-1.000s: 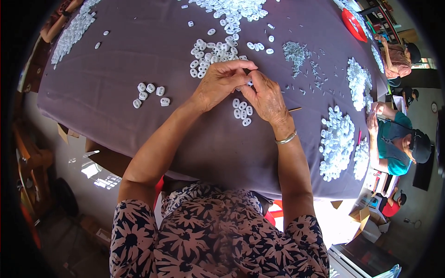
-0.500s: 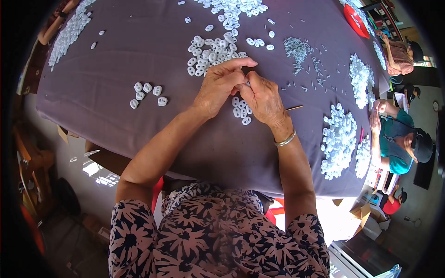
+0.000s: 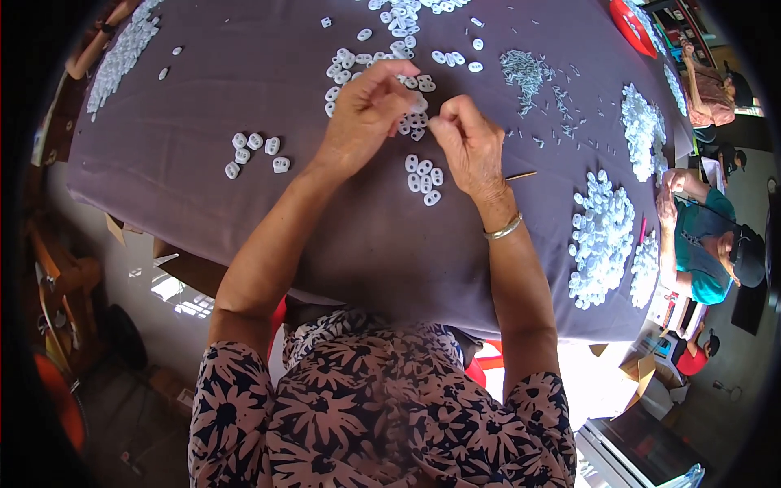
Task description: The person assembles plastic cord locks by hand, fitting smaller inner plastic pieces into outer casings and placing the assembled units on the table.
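My left hand (image 3: 364,116) is raised over a loose cluster of white oval two-holed plastic pieces (image 3: 343,58). Its thumb and fingers close on one white plastic piece (image 3: 419,103), partly hidden by the fingers. Just to the right, my right hand (image 3: 473,150) is apart from the left, fingertips pinched together; what they hold, if anything, is too small to make out. Below and between the hands lies a small group of the same white pieces (image 3: 425,180). A thin brown stick (image 3: 521,175) shows beside my right wrist; its other end is hidden.
A dark cloth (image 3: 350,244) covers the table. Small metal screws or pins (image 3: 525,73) lie scattered right of centre. Several white pieces (image 3: 255,142) sit to the left, with a large white heap (image 3: 602,240) at right. A red bowl (image 3: 633,28) stands far right. Other people work around the table.
My hands, together before, have come apart: the left moved up and left with the white piece, the right stays pinched to the right. The whole view has shifted slightly.
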### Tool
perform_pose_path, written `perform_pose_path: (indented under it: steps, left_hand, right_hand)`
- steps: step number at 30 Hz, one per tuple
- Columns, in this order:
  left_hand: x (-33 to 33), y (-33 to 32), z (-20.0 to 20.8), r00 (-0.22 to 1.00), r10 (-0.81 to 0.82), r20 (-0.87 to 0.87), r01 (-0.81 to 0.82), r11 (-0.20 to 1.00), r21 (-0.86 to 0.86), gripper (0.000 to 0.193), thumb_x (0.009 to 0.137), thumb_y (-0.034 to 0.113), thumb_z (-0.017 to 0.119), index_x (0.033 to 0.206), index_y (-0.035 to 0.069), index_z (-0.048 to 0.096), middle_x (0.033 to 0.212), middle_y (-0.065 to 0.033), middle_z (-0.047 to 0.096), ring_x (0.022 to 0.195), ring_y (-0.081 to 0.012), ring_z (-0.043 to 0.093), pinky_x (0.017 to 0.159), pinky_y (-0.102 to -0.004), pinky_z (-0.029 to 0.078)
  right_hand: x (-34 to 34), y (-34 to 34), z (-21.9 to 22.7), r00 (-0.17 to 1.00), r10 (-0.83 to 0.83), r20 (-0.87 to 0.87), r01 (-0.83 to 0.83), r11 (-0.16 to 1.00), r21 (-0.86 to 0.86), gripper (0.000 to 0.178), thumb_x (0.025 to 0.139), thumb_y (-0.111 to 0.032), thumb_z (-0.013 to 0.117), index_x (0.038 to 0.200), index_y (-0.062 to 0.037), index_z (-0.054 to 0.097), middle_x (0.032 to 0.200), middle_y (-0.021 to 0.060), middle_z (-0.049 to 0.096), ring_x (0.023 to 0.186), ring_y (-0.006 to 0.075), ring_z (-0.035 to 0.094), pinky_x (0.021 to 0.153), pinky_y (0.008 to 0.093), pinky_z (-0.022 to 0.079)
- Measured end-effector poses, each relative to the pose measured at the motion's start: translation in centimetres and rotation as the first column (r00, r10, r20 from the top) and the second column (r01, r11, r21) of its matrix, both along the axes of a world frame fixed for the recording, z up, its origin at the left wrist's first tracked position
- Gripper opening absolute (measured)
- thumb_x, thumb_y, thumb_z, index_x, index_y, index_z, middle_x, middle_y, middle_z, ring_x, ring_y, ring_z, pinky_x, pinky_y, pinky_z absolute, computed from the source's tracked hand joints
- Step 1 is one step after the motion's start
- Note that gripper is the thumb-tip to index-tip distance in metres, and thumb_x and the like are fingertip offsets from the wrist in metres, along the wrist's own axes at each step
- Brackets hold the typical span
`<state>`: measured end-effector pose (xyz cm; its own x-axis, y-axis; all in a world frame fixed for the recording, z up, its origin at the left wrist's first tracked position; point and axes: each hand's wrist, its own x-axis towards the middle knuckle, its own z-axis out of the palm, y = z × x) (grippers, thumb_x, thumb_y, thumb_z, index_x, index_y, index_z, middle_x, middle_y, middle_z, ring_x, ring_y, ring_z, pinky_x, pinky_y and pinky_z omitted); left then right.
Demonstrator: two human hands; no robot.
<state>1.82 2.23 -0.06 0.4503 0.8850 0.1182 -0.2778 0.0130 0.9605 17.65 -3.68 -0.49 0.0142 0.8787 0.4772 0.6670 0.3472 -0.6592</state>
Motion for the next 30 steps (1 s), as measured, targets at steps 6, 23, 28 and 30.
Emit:
perform_pose_path:
  steps: [6, 23, 28, 30]
  left_hand:
    - [-5.4, -1.1, 2.0, 0.913, 0.171, -0.371, -0.055, 0.951, 0.304, 0.009, 0.088, 0.006, 0.055, 0.091, 0.001, 0.063, 0.074, -0.0012, 0.06, 0.065, -0.008, 0.054, 0.057, -0.0228, 0.041]
    - [-9.1, -2.6, 2.1, 0.686, 0.543, -0.484, -0.088, 0.722, 0.686, 0.014, 0.079, 0.002, 0.064, 0.093, 0.003, 0.064, 0.081, -0.0089, 0.059, 0.067, -0.0224, 0.061, 0.061, -0.0308, 0.048]
    - [-4.1, -2.1, 2.1, 0.828, 0.404, -0.389, -0.059, 0.752, 0.656, 0.014, 0.078, 0.001, 0.065, 0.092, 0.003, 0.064, 0.078, -0.0112, 0.06, 0.063, -0.0229, 0.06, 0.058, -0.0308, 0.048]
    - [-2.4, -1.1, 1.2, 0.874, 0.404, -0.272, -0.142, 0.746, 0.65, 0.013, 0.078, 0.001, 0.065, 0.091, 0.003, 0.064, 0.075, -0.0073, 0.062, 0.062, -0.0164, 0.059, 0.058, -0.0276, 0.048]
  right_hand:
    - [1.5, 0.7, -1.5, 0.944, -0.14, -0.299, 0.148, 0.989, 0.006, 0.021, 0.09, -0.013, 0.062, 0.075, -0.0002, 0.054, 0.064, -0.0082, 0.043, 0.06, 0.0005, 0.035, 0.051, 0.0181, 0.032]
    - [-0.6, -5.9, -0.3, 0.95, 0.16, 0.269, -0.163, 0.987, -0.008, 0.012, 0.074, -0.004, 0.069, 0.078, -0.0052, 0.059, 0.08, 0.0039, 0.055, 0.075, 0.0219, 0.053, 0.068, 0.033, 0.046]
    - [1.7, -6.6, 0.4, 0.973, 0.131, 0.189, -0.112, 0.988, -0.109, 0.01, 0.074, 0.0, 0.069, 0.077, -0.0028, 0.06, 0.076, 0.0047, 0.056, 0.069, 0.0169, 0.053, 0.061, 0.0298, 0.045]
    - [1.6, -5.9, 0.9, 0.99, 0.068, 0.127, -0.046, 0.986, -0.163, 0.009, 0.075, -0.002, 0.07, 0.079, -0.0016, 0.062, 0.072, 0.0044, 0.057, 0.058, 0.0128, 0.053, 0.054, 0.0277, 0.044]
